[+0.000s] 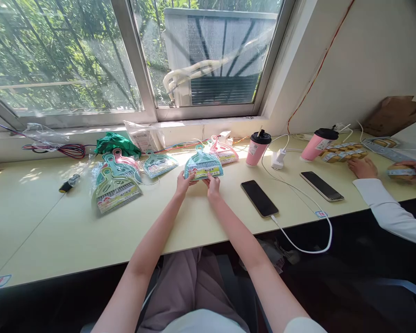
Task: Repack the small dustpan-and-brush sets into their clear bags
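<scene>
Between my two hands I hold a teal mini dustpan and brush set (203, 163), its label and grey bristles facing me. My left hand (184, 185) grips its lower left corner, and my right hand (213, 186) pinches the lower edge on the right. Just behind it lies a pink dustpan set (224, 151). To the left rests another teal dustpan set (159, 164). Farther left, a green dustpan set (116, 192) in clear wrap overlaps more teal and pink ones.
A black phone (260, 198) on a white cable lies right of my hands, near a pink cup (257, 149) and a white charger (278, 159). Beyond are a second phone (321, 186), another pink cup (319, 144) and a co-worker's hands (363, 167). A yellow-black tool (69, 184) lies left.
</scene>
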`<action>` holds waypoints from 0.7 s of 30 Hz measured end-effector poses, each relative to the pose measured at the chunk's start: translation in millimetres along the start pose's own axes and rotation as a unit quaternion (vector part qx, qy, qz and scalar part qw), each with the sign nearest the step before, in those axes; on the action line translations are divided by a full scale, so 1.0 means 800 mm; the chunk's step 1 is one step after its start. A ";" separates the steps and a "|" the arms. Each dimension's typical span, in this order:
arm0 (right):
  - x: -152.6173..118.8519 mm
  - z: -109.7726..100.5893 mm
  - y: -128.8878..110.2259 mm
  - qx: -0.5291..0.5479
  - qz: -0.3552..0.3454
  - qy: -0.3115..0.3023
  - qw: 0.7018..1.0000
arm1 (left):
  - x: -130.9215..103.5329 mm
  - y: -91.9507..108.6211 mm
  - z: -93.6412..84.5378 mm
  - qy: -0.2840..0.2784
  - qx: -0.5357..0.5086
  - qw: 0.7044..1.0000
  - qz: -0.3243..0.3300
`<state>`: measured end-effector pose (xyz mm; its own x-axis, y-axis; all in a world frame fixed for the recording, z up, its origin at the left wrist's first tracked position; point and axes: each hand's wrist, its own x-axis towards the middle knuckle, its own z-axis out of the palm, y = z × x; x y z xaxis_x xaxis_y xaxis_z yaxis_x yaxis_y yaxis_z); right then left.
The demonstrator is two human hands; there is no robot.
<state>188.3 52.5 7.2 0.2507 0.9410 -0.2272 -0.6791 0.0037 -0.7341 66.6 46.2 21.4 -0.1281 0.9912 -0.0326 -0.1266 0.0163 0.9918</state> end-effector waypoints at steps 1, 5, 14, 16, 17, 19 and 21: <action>0.000 0.001 -0.001 0.001 0.006 -0.004 1.000 | 0.000 -0.001 -0.001 0.007 -0.016 1.000 0.011; -0.001 0.001 -0.003 -0.005 0.031 -0.029 0.999 | -0.002 -0.009 -0.002 0.046 -0.038 0.997 0.041; 0.009 -0.008 -0.002 -0.026 0.051 -0.045 0.997 | -0.007 -0.015 -0.003 0.065 -0.022 0.997 0.020; 0.012 -0.010 0.000 -0.027 0.048 -0.024 0.998 | -0.008 -0.014 -0.003 0.051 -0.018 0.998 0.017; 0.013 -0.011 0.001 -0.024 0.044 -0.018 0.999 | -0.008 -0.014 -0.003 0.040 -0.021 0.999 0.017; 0.014 -0.012 0.003 -0.018 0.025 -0.017 0.999 | -0.010 -0.015 -0.003 0.012 -0.040 0.999 0.020; 0.014 -0.014 0.003 -0.020 -0.005 -0.021 1.000 | -0.013 -0.018 -0.004 -0.033 -0.063 0.997 0.019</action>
<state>197.1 59.0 -3.9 0.2264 0.9546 -0.1935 -0.6479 -0.0007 -0.7618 66.7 35.5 7.1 -0.0705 0.9974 0.0167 -0.2458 -0.0336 0.9688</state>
